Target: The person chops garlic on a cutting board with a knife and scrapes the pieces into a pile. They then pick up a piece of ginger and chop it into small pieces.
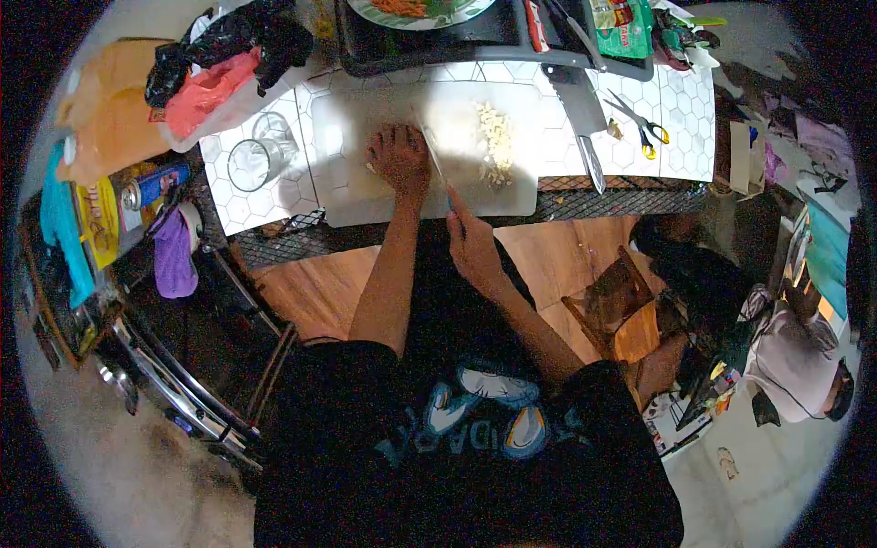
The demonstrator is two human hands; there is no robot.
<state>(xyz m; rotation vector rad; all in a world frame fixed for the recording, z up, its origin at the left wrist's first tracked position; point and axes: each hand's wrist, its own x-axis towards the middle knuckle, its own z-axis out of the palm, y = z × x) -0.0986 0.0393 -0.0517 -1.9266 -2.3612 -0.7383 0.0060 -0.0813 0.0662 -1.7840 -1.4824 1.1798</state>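
Observation:
On a pale cutting board (347, 196), my left hand (399, 162) is curled with its fingertips pressed down on the board's left half; whatever lies under the fingers is hidden. My right hand (472, 239) is wrapped round the handle of a knife (437, 163) at the board's front edge. The knife's blade points away from me, just right of my left hand. Chopped pale pieces (496, 142) lie in a loose strip on the right half of the board.
Right of the board are a cleaver (577, 99), another blade (591, 164) and yellow-handled scissors (639, 123). A clear glass (254, 164) stands left. Behind are a dark tray (365, 57) with a plate (420, 20), and plastic bags (215, 96). A person (795, 356) is at far right.

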